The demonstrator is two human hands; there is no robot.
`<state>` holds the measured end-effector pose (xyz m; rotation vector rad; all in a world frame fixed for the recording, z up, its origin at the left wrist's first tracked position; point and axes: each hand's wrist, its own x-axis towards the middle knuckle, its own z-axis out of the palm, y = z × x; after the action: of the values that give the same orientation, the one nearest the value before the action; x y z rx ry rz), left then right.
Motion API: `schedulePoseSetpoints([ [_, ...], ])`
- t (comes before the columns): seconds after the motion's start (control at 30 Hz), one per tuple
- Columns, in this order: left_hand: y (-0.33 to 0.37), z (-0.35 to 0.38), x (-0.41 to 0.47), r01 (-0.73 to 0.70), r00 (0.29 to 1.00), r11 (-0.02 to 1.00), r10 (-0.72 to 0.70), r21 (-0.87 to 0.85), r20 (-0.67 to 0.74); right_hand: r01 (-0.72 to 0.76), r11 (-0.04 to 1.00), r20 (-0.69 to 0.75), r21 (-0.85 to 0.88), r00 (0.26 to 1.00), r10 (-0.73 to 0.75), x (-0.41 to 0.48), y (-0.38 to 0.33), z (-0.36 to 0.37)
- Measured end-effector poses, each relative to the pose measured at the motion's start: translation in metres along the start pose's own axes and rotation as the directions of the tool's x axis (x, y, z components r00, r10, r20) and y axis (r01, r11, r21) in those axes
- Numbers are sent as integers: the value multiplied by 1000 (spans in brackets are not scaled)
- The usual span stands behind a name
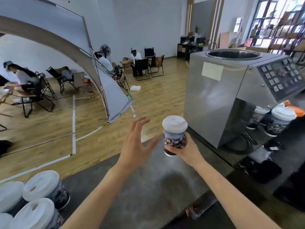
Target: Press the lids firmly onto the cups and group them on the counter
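Right hand [180, 148] has the blue printed paper cup [175, 138], fingers wrapped round its lower half, thumb across the front. The cup is upright and looks lifted clear of the grey matt counter [148, 187] beneath the hand. The white domed plastic lid [174, 123] sits on top and looks level all round, though whether it has snapped home I cannot tell from here.

Left hand [137, 144] is released, fingers spread, palm turned towards the cup. It is just beside the cup on its left and touching nothing.

So the press looks like the step in hand. To do it well, I'd say set the cup down on the counter first, straight below the right hand, because squeezing a paper wall in mid-air risks buckling it. Keep the right hand low on the cup as a brace and bring the left palm flat over the lid. Push straight down, then run a thumb round the rim to check the seal.

Then the grouping: a cluster of white-lidded printed cups [39, 185] waits well off to the left of the left hand, nearer the body. Carry the cup upright and park it touching that cluster.

Beyond the right hand stands a boxy stainless-steel machine [222, 96], so keep that elbow tucked in.
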<state>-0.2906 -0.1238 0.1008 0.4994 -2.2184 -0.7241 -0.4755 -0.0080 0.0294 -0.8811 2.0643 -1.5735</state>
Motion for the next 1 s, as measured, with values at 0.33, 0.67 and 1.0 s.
schedulePoseSetpoints([
  [0.33,-49,60,-31,118,952,990,-136,83,273,-129,990,-196,-59,974,115,66,64,-32],
  [0.67,-50,117,-11,299,891,948,-319,111,323,-37,989,-64,-146,998,28,127,80,-31],
  [1.0,-41,146,0,324,875,936,-351,135,334,-28,998,-78,-62,997,23,114,92,-38],
])
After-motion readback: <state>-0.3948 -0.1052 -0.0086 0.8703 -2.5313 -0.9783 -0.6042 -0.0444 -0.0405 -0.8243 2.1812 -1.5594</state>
